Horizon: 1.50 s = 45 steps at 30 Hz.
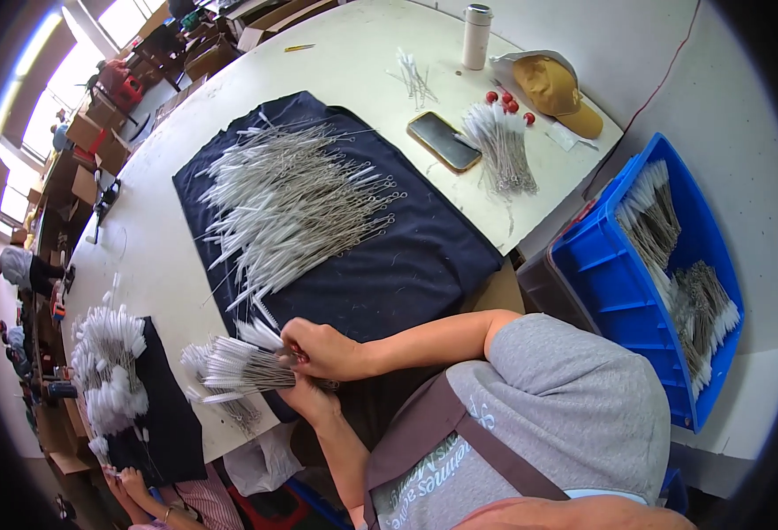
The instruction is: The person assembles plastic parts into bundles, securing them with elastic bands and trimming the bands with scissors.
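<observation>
A bundle of thin tube brushes point(243, 364), white-bristled with twisted wire stems, is held in my left hand point(312, 399) at the near edge of the table. Just above it, my right hand point(325, 351) is closed, and white-bristled brushes point(259, 335) stick out from its fingertips. A small dark red spot shows at those fingertips; I cannot make out what it is. More loose brushes lie beneath the bundle. Beyond my hands, a wide heap of the same brushes point(292, 203), with looped wire ends, covers a dark blue cloth point(415, 269).
On the white table point(318, 75) are a phone point(444, 141), a brush bundle point(501, 150), small red balls point(511, 106), a yellow cap point(548, 84) and a bottle point(476, 37). A blue crate point(614, 287) of brushes stands right. Another person's hands point(128, 481) work at lower left beside a brush pile point(110, 362).
</observation>
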Each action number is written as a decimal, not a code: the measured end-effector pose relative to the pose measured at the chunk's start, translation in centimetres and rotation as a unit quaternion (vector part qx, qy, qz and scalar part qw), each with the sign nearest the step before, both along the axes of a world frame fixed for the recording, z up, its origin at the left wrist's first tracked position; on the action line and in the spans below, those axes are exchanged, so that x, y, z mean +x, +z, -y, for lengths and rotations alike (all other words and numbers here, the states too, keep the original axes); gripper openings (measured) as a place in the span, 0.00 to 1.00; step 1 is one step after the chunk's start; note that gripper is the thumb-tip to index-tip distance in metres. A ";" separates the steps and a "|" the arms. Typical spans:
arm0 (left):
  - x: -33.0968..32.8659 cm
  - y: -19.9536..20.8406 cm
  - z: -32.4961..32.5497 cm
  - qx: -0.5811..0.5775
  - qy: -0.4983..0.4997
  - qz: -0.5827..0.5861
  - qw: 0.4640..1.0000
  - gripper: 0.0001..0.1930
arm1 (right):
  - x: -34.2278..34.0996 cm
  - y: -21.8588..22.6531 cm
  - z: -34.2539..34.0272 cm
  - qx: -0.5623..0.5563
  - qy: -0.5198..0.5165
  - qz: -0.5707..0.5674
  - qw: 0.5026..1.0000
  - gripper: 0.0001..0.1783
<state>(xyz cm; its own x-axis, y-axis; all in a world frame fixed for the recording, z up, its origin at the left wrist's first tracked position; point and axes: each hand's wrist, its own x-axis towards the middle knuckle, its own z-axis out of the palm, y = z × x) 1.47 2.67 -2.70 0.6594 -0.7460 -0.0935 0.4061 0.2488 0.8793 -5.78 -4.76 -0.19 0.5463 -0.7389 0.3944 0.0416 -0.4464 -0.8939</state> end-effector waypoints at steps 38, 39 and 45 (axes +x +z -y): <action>2.1 -2.4 -3.3 0.086 -0.090 -0.133 0.983 0.13 | -9.1 0.6 9.4 0.184 0.043 -0.175 0.966 0.12; 1.6 -2.2 -3.2 0.088 -0.109 -0.170 0.975 0.14 | -7.5 0.4 7.4 0.204 0.116 -0.166 0.958 0.15; 1.0 -2.0 -3.6 0.073 -0.145 -0.206 0.965 0.12 | -1.8 -1.2 2.3 0.486 0.201 -0.040 0.849 0.10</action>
